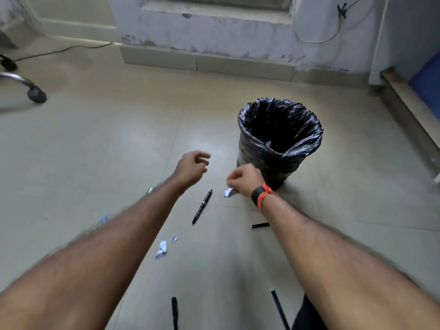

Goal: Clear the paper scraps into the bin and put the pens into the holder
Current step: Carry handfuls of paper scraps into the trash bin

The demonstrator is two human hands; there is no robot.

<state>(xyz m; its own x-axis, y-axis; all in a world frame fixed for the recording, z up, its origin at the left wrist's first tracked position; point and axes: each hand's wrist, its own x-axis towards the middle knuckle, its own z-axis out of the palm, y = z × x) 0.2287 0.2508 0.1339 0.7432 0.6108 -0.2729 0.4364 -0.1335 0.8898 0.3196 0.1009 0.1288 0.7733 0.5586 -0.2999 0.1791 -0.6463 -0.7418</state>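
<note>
A bin (281, 148) lined with a black bag stands on the tiled floor, with a pale scrap inside it. My right hand (242, 178), with a black and orange band on the wrist, is curled just left of the bin's base and pinches a white paper scrap (228, 192). My left hand (192, 167) hovers further left, fingers loosely curled and holding nothing. A black pen (202, 206) lies between my forearms. A short black pen (260, 225) lies by my right forearm, and another pen (174, 310) is at the bottom edge. More scraps (163, 246) lie near the middle, one (104, 218) at the left. No holder is visible.
A chair leg with a castor (35, 94) stands at the far left, and a cable (59, 52) runs along the floor behind it. A low concrete step (204, 60) lines the far wall. A wooden board (409, 103) leans at the right. A thin black stick (279, 308) lies bottom right.
</note>
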